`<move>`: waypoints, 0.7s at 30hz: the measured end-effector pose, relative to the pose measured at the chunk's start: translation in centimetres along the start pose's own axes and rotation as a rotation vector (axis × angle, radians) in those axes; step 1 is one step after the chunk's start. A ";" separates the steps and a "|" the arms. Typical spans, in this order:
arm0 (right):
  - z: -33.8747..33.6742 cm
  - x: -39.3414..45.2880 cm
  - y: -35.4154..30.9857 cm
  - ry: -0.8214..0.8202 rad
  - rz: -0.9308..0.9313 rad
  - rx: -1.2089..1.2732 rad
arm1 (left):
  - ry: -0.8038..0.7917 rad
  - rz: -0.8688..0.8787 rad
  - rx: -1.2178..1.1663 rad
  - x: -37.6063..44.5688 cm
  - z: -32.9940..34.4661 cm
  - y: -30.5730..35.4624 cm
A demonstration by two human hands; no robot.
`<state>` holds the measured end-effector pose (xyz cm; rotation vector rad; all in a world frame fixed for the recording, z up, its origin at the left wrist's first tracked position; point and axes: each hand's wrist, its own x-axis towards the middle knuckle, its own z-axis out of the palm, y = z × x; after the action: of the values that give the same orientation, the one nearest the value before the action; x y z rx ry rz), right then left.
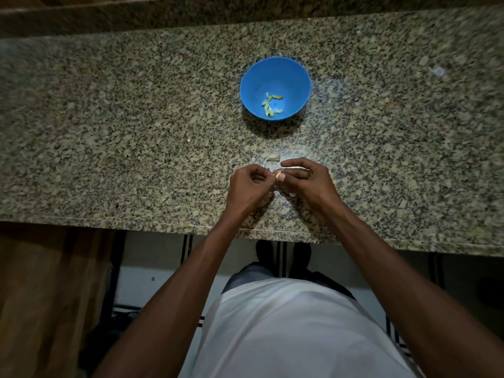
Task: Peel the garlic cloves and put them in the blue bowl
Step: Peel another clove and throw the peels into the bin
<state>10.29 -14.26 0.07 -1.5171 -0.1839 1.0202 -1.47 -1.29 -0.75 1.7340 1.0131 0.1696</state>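
A blue bowl (275, 75) stands on the granite counter (136, 132) and holds several peeled yellowish garlic cloves (271, 104). Nearer to me, my left hand (249, 185) and my right hand (305, 178) meet fingertip to fingertip over the counter. Between them they pinch one small garlic clove (278, 175), mostly hidden by the fingers. A thin strip of papery skin (296, 167) runs from the clove across my right hand's fingers.
Bits of garlic skin (272, 159) lie on the counter just beyond my hands. Another pale scrap (437, 71) lies far right. The counter's front edge (163, 223) runs below my wrists, and a raised ledge (191, 15) borders the back.
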 end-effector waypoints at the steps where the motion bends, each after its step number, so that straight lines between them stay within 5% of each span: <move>1: 0.1 0.1 0.0 0.008 0.007 0.022 | -0.016 -0.041 -0.070 0.1 -0.1 -0.1; 5: 0.6 0.2 0.2 0.064 0.000 -0.002 | -0.061 -0.095 -0.196 0.3 -0.5 0.0; 21: 1.5 -0.4 1.0 0.125 0.036 0.102 | -0.030 0.080 -0.045 1.0 -0.8 -0.2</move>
<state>8.66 -13.68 -0.45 -1.4904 -0.0163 0.9452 -1.41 -0.06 -0.95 1.7319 0.9126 0.2152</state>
